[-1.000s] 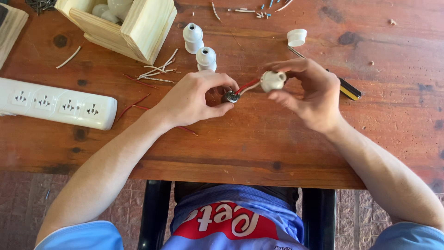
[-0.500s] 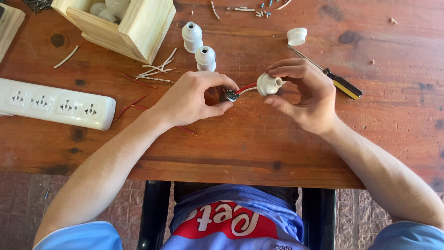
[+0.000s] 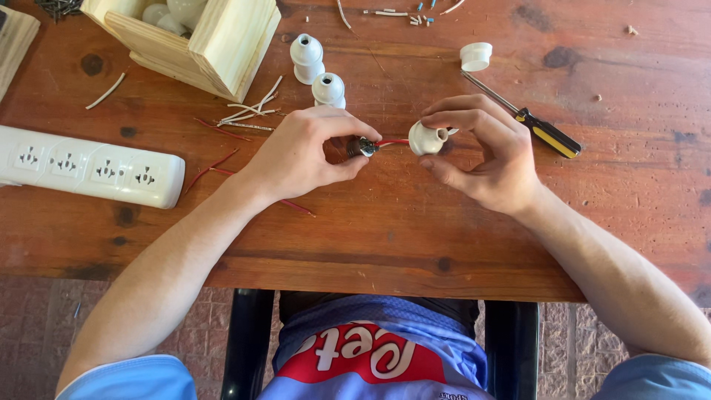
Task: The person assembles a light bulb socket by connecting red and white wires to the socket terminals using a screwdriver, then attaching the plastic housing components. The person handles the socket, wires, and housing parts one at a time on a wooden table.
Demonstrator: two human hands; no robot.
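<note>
My left hand (image 3: 304, 152) pinches a small dark metal socket insert (image 3: 361, 147) between thumb and fingers. A short red wire (image 3: 392, 142) runs from it into a white lamp-holder shell (image 3: 427, 138), which my right hand (image 3: 481, 152) grips by the fingertips. Both hands hover just above the wooden table (image 3: 385, 230), a few centimetres apart.
Two white lamp holders (image 3: 317, 70) stand behind my left hand, a white cap (image 3: 475, 56) and a yellow-and-black screwdriver (image 3: 529, 122) behind my right. A white power strip (image 3: 89, 164) lies at left, a wooden box (image 3: 194, 41) at back left. Wire scraps (image 3: 248, 111) lie scattered.
The white shell has turned a little in my right hand and sits slightly lower and to the left. My left hand holds its place.
</note>
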